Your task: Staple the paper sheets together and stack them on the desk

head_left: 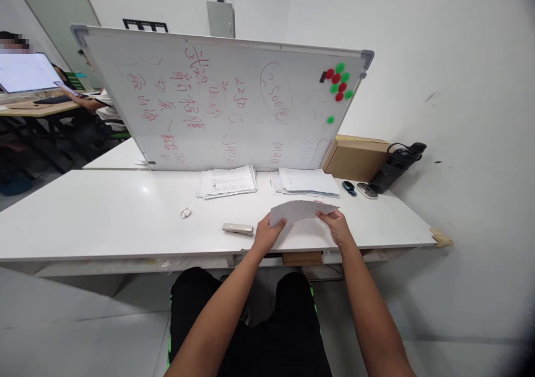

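Observation:
Both my hands hold a white sheet of paper (298, 211) above the front of the desk, and it bows upward in the middle. My left hand (267, 235) pinches its left end, thumb on top. At the other end my right hand (335, 225) grips it the same way. Whether it is one sheet or several I cannot tell. A stapler (237, 229) lies just left of my left hand. Behind the held paper is a stack of white papers (309, 181); a second stack of printed papers (229, 181) lies to its left.
A whiteboard (251, 137) with red writing and magnets stands along the back of the white desk (104, 215). At the right are a cardboard box (357, 160), a black bottle (395, 168), a mouse (367, 191) and a small dark device (348, 187). A small white coiled item (185, 213) lies left.

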The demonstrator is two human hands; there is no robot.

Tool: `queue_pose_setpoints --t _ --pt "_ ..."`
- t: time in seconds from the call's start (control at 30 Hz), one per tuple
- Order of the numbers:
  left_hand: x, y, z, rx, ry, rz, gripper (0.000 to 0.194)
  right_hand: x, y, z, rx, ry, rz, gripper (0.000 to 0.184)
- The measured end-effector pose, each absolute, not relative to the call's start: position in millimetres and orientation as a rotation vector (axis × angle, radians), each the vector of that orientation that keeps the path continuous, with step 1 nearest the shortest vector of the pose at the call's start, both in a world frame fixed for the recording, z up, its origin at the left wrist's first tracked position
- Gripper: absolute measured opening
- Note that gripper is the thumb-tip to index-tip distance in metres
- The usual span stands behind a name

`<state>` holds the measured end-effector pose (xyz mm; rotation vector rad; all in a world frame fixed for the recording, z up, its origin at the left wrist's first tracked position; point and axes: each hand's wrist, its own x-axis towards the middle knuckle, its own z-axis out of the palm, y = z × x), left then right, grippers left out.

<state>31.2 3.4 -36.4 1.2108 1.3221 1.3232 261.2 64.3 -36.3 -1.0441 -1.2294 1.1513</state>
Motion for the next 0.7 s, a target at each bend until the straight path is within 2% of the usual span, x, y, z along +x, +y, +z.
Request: queue_pose_setpoints --t 0.33,0.7 --pt "31.4 3.7 -40.7 1.234 1.335 1.29 0.04 268.2 60.6 -51.4 -1.189 -1.201 1.21 0.046" --pt "31.7 2.8 -40.6 1.28 1.311 1.275 0.038 256.1 49.5 -62.2 -1.234 -1.148 1.096 0.053"
